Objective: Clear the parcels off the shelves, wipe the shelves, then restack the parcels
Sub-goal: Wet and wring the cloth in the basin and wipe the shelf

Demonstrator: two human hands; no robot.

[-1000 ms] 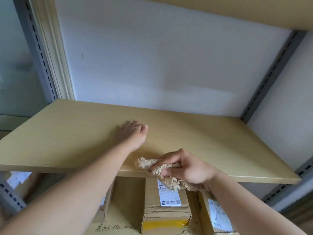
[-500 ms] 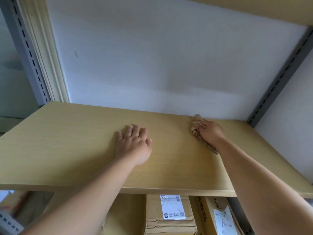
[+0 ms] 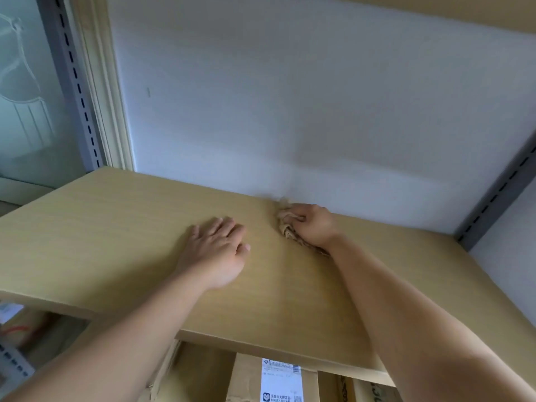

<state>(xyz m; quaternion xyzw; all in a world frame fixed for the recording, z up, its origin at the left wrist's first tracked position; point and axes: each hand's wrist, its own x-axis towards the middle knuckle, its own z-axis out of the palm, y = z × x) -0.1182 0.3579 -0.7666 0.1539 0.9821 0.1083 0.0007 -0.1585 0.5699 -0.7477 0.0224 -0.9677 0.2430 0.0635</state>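
Observation:
A bare light-wood shelf (image 3: pixel 116 227) fills the middle of the head view. My left hand (image 3: pixel 216 250) lies flat on it, palm down, fingers straight. My right hand (image 3: pixel 314 226) grips a crumpled beige cloth (image 3: pixel 285 224) and presses it on the shelf at the back edge, against the white wall. Part of the cloth trails under my wrist. Below the shelf's front edge, a cardboard parcel (image 3: pixel 246 378) with a white shipping label shows on the lower level; another parcel (image 3: pixel 374 390) peeks out to its right.
Grey slotted uprights stand at the back left (image 3: pixel 75 82) and back right (image 3: pixel 493 195). A frosted glass pane (image 3: pixel 26 97) is at the left. Another wooden shelf (image 3: pixel 464 10) runs overhead. More boxes lie dimly at the lower left (image 3: pixel 32 326).
My right hand carried the cloth from the shelf's front edge to the back edge by the wall, then slid it slightly left. The left hand stayed flat on the shelf.

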